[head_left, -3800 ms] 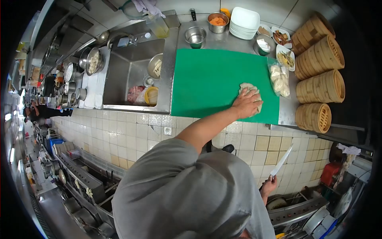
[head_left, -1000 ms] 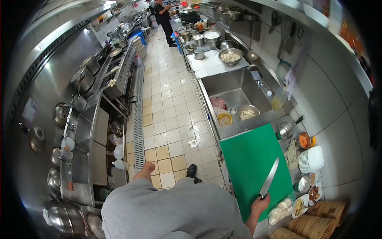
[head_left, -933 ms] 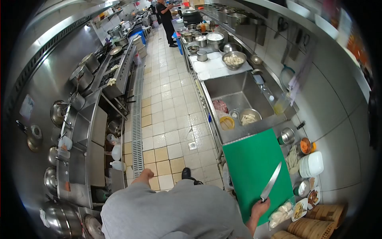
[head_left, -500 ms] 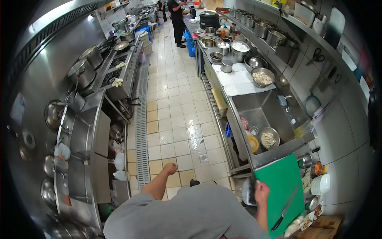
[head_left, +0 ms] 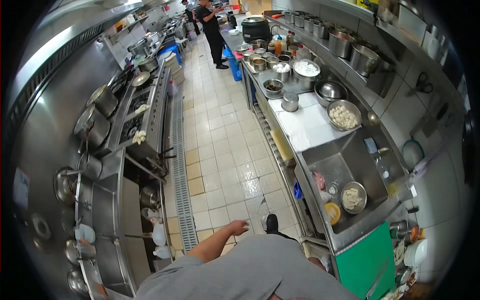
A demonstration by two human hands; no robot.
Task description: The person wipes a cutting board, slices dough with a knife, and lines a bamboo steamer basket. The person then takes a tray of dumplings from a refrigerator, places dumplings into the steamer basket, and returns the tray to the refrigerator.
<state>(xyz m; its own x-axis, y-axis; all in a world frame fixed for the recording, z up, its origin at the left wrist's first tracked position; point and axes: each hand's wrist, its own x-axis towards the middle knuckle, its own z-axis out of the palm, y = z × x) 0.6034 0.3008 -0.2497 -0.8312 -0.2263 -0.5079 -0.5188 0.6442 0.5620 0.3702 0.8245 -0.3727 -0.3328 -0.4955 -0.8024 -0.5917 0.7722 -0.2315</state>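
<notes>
- At far left, metal basins (head_left: 106, 222) stand below a stove (head_left: 142, 112), with a long drain grate (head_left: 178, 170) in the tiled floor beside them.
- Beyond, down the aisle, a person in dark clothes (head_left: 212, 35) stands well apart.
- Near the lower middle, the wearer's left hand (head_left: 239, 227) hangs in the air above the floor tiles, away from the worktop; nothing shows in it, though it is too small and blurred to tell how far its fingers are closed.
- Just right of it is a black shoe (head_left: 272, 223) on the floor.
- By the wearer's right side a little of an arm (head_left: 316, 263) shows; the right hand is out of sight, so its grip cannot be told.
- Next comes a sink (head_left: 324, 159) holding a metal bowl (head_left: 362, 206) of pale pieces.
- At lower right, a green cutting board (head_left: 357, 262) lies on the worktop (head_left: 356, 240).
- On its right part lies a knife (head_left: 378, 281), well apart from the left hand.
- At far right, white plates (head_left: 416, 253) are stacked just beside the board.
</notes>
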